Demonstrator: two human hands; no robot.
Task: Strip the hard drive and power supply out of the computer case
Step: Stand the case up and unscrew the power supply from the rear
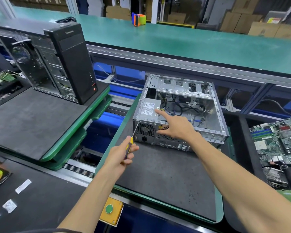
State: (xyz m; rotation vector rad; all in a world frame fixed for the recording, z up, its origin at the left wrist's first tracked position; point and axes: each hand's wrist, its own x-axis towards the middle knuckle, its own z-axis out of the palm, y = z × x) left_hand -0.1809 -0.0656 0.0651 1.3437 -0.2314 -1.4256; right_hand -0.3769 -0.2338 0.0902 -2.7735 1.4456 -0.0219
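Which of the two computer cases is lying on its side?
The bare silver case under the person's right hand, open side facing up. The black tower to the left stands upright.

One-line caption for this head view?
Left hand drives screwdriver into open computer case; right hand steadies power supply.

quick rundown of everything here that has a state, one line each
silver computer case: lying flat, side panel off, interior exposed
power supply: seated in the case's near-left corner
screwdriver: tip at a rear-panel screw
left hand: grips the screwdriver handle
right hand: index finger extended, touching the power supply
black tower: upright, side panel off
motherboard: out of any case, lying flat
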